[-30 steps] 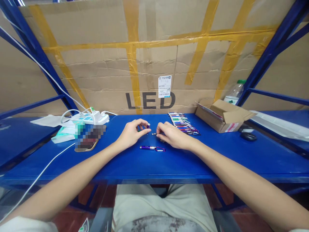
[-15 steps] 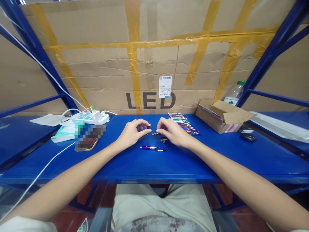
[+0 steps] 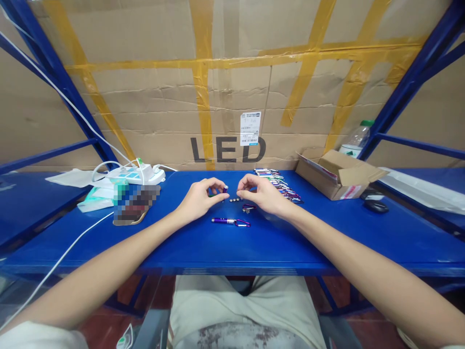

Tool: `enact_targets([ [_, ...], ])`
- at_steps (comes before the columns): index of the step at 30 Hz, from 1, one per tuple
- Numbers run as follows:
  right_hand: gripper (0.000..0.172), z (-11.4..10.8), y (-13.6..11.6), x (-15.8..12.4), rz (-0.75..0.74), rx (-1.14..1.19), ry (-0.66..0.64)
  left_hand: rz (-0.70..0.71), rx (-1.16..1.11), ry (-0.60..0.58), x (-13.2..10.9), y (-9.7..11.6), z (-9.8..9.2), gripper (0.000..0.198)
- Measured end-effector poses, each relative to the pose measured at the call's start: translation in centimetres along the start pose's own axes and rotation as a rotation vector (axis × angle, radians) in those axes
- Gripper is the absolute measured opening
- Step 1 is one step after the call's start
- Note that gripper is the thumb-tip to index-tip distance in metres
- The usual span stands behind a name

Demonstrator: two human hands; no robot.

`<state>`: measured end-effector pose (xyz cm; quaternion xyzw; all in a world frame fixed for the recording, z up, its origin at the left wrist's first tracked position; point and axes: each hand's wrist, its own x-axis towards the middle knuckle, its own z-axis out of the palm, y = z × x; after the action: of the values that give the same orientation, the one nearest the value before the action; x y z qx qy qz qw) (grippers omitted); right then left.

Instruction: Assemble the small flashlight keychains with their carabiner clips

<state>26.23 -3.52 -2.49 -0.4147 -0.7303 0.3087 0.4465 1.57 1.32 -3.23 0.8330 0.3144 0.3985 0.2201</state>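
Head view, left hand [image 3: 199, 198]: curled over the blue metal counter [image 3: 254, 247], thumb and forefinger pinched on a small purple cylindrical flashlight part [image 3: 224, 190], held upright just off the counter.
Head view, right hand [image 3: 262, 193]: close beside the left, fingertips [image 3: 241, 188] drawn narrow near the purple part; whether anything sits between them too small to tell.
Between the hands: tiny round silver button cells [image 3: 234, 199] lying on the counter, below the fingertips.
Just in front: purple metal keychain flashlight with red carabiner clip [image 3: 230, 221], lying flat; a small loose clip piece [image 3: 248, 208] by the right wrist, shape hard to make out.
Behind right hand: row of slim coloured keychain flashlights [image 3: 278, 185], partly hidden by the hand.
Right side: open brown cardboard box [image 3: 337, 180], clear plastic bottle with green cap [image 3: 354, 139] behind it, black computer mouse [image 3: 376, 206].
Left side: white power strip [image 3: 135, 173] with white cable [image 3: 54, 271], teal-and-white packets [image 3: 96, 198], a blurred patch beside them.
Back: creased cardboard wall with yellow tape, printed "LED" [image 3: 227, 149], white label; blue steel rack struts.
Bottom edge: lap in pale trousers, cut off.
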Motion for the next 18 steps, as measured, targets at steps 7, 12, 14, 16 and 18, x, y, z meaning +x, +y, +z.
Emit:
enact_targets([
  [7, 0.038, 0.3, -0.7, -0.4, -0.161, -0.131, 0.157, 0.029, -0.008, -0.017, -0.3, 0.5, 0.1, 0.031],
  [12, 0.04, 0.9, -2.3, -1.2, -0.239, -0.18, 0.169, 0.141, 0.055, 0.024, -0.6, 1.3, 0.1, 0.027],
  [14, 0.041, 1.2, -2.7, -1.4, -0.261, -0.19, 0.172, 0.16, 0.064, 0.026, -0.7, 1.5, 0.2, 0.026],
  [16, 0.042, 1.4, -2.8, -1.5, -0.271, -0.197, 0.171, 0.165, 0.072, 0.016, -0.7, 1.7, 0.3, 0.025],
  [18, 0.044, 1.5, -2.6, -1.5, -0.267, -0.207, 0.161, 0.17, 0.088, 0.006, -0.7, 1.8, 0.3, 0.026],
])
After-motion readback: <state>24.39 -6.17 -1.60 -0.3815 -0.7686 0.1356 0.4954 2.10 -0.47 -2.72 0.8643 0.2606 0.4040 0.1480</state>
